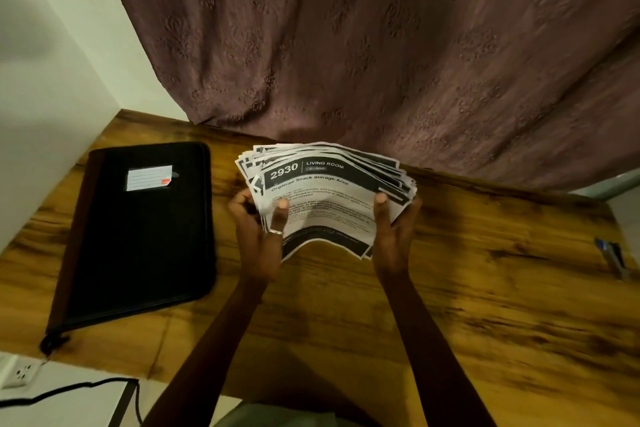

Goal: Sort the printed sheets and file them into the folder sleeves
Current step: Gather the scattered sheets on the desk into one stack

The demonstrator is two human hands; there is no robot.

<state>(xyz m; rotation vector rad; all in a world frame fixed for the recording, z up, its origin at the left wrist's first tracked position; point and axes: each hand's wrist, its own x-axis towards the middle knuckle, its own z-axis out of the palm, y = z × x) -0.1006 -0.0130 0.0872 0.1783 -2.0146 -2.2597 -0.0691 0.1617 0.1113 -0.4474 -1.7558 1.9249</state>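
Between both sets of fingers, raised off the desk: the fanned stack of white printed sheets with black header bars [322,198]. The top sheet reads "2930 LIVING ROOM", so it faces up. Its header end points away from the person and its footer bar toward them. The long axis looks near-to-far, though foreshortening makes that uncertain.

- The left hand [258,236] grips the stack's left edge, with the ringed thumb [281,215] pressed on top. The other fingers are curled at and behind the edge.
- The right hand [393,236] grips the right edge, thumb on top. The fingers underneath are mostly hidden.
- The sheets are splayed at the far corners and not squared.

Left of the left fingers, well apart from them, the black zipped rectangular folder [138,236] lies flat and closed on the brown wood-grain desk [450,288].

- Its long axis runs near-to-far with a slight tilt.
- A white lined label [149,177] sits at the far end, and the zip pull [52,343] at the near-left corner.

The left hand is nearer the folder, so it would likely do the unzipping. No filing has begun.

Far right of the right fingers are blurred pens [613,256] at the desk edge. Beyond the fingers hangs a mauve patterned curtain [381,45].
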